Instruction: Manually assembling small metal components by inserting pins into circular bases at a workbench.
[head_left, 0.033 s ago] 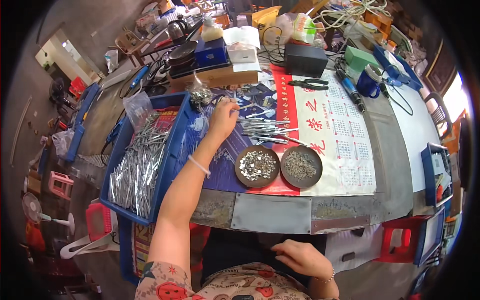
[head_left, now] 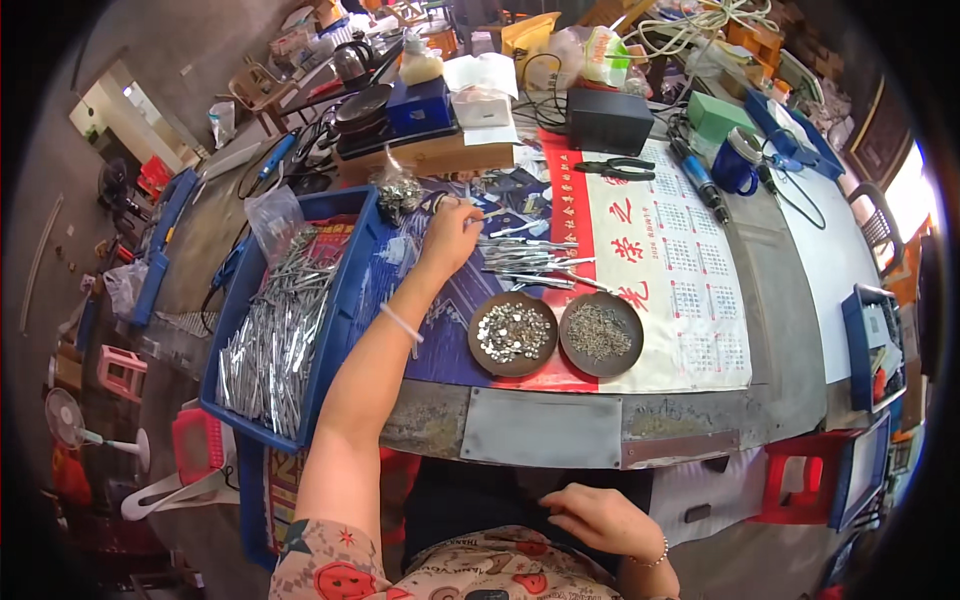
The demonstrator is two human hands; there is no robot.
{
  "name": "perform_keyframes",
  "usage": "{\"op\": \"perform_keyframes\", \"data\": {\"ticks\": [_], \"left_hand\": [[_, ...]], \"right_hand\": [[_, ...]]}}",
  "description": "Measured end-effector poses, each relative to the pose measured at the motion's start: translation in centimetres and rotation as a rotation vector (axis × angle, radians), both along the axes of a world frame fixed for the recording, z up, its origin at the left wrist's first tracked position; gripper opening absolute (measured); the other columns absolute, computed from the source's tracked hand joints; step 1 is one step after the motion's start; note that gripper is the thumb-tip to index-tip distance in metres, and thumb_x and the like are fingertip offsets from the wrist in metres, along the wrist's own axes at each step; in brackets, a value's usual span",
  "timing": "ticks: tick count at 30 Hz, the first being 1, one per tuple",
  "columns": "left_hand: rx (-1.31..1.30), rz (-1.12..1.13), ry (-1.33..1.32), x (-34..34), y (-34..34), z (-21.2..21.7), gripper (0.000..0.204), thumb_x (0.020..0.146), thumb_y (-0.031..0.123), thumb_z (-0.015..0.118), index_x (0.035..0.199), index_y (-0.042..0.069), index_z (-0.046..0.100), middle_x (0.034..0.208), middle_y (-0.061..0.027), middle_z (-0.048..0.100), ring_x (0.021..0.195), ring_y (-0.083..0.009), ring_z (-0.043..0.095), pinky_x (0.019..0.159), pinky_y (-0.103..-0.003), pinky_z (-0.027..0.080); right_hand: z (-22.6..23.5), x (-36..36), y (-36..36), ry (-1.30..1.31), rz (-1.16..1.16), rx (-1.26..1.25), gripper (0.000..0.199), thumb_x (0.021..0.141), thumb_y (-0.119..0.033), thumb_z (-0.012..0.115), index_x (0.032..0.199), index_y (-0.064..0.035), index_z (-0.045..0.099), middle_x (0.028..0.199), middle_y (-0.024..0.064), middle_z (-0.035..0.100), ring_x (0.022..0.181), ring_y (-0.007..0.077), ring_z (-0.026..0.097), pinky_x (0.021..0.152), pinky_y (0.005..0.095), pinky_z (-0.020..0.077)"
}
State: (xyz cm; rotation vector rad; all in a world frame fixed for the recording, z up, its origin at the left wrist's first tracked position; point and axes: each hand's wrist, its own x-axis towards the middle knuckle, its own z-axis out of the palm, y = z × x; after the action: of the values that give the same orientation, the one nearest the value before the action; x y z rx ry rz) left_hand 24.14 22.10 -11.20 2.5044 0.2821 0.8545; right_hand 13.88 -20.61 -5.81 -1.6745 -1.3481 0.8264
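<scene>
**Left hand point(head_left: 452, 238) up, right hand point(head_left: 602, 517) low**

My feed: blue bin point(head_left: 345, 282) of silver strips point(head_left: 268, 355). Left hand over the printed sheet point(head_left: 446, 345), fingers bunched; I can't tell whether it pinches anything. Strip pile point(head_left: 525, 257) just right of it, two brown bowls point(head_left: 514, 370) nearer the wearer. Right hand below table point(head_left: 778, 310) edge, fingers loosely curled, grip unclear.

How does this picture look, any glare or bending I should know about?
In the head view, glare washes out the bright opening at far right; in the head view, the table's front edge bows from fisheye distortion and the corners go black; in the head view, the metal strips in the blue bin show bright highlights.
</scene>
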Motion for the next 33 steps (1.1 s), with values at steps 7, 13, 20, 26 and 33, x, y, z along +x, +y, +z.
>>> {"op": "perform_keyframes", "data": {"ticks": [7,13,20,26,33], "left_hand": [[0.005,-0.044,0.412,7.6,-1.9,-1.7,0.026,0.073,0.028,0.072,0.082,0.004,0.068,0.092,-0.0207,0.063,0.093,-0.0357,0.059,0.083,-0.043,0.046],[0.291,-0.035,0.329,7.9,-2.1,-2.6,0.025,0.080,0.023,0.065,0.083,-0.001,0.060,0.087,-0.0216,0.063,0.088,-0.0382,0.060,0.079,-0.044,0.047],[0.032,0.078,0.161,4.9,-3.2,0.8,0.021,0.088,0.017,0.055,0.092,-0.003,0.050,0.081,-0.0221,0.063,0.076,-0.0370,0.064,0.068,-0.045,0.050],[-1.034,-0.292,-0.257,-5.6,-11.4,8.9,0.010,0.097,0.014,0.048,0.098,0.004,0.050,0.080,-0.0044,0.056,0.069,-0.0131,0.057,0.065,-0.025,0.048],[-1.745,-0.448,-0.058,-20.6,-21.8,6.6,0.018,0.097,0.016,0.048,0.114,0.007,0.045,0.085,-0.0039,0.055,0.073,-0.0131,0.057,0.067,-0.024,0.046]], "right_hand": [[-0.8,-0.2,-0.1,-0.003,0.030,0.000,0.022,0.085,-0.012,0.060,0.105,-0.0019,0.057,0.084,0.0127,0.059,0.073,0.0312,0.060,0.062,0.0369,0.0494],[-0.2,-0.5,0.3,-0.036,0.041,0.027,0.023,0.084,-0.011,0.061,0.105,-0.0018,0.057,0.084,0.0123,0.059,0.075,0.0314,0.060,0.063,0.0375,0.0494],[0.6,-1.3,0.3,-0.097,-0.005,0.016,0.023,0.080,-0.008,0.064,0.101,-0.0020,0.058,0.080,0.0124,0.057,0.073,0.0313,0.059,0.063,0.0373,0.0485],[2.0,1.8,0.2,-0.222,-0.422,0.160,0.017,0.079,0.000,0.062,0.096,-0.0015,0.058,0.083,0.0150,0.058,0.076,0.0324,0.059,0.067,0.0370,0.0481],[0.3,10.9,5.1,-0.505,-0.546,0.115,0.016,0.080,0.000,0.058,0.096,-0.0027,0.057,0.090,0.0158,0.058,0.083,0.0337,0.058,0.069,0.0384,0.0452]]}}
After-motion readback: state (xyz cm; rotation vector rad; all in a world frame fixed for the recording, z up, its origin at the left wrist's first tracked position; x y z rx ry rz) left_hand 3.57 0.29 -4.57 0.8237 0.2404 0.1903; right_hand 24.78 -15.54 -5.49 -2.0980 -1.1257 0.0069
